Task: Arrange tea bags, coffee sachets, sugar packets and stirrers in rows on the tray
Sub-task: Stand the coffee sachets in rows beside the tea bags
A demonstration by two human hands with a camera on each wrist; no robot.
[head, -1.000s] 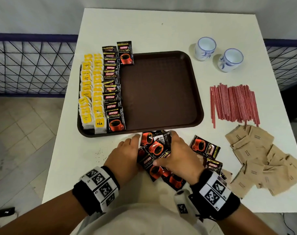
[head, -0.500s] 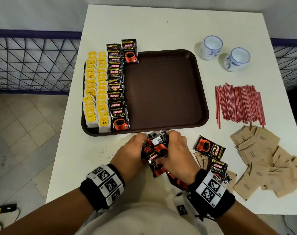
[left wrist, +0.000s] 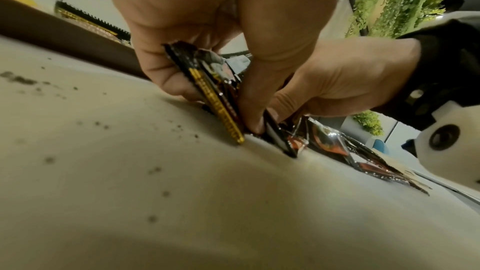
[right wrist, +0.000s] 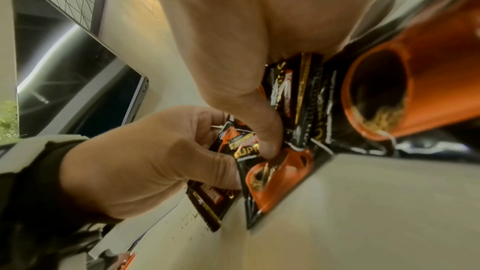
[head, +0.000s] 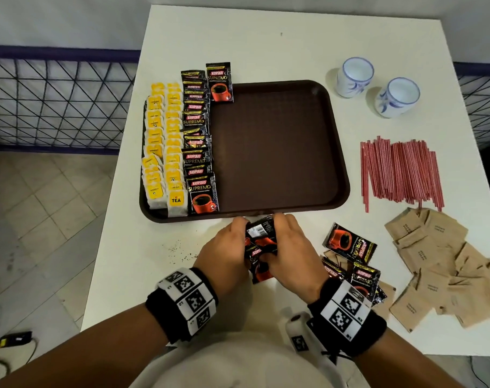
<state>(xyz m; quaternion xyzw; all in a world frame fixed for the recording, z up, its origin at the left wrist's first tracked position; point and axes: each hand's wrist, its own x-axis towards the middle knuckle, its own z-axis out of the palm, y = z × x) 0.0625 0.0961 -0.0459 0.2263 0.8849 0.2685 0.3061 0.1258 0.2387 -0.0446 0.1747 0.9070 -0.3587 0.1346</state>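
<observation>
Both hands (head: pixel 227 247) (head: pixel 291 253) gripping coffee sachets (head: pixel 262 243), beside tray (head: pixel 341 191)

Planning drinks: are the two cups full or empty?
Empty: both cups stand upright, showing bare white insides in the head view.

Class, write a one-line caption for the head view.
Both hands gather coffee sachets beside a half-filled tray.
</observation>
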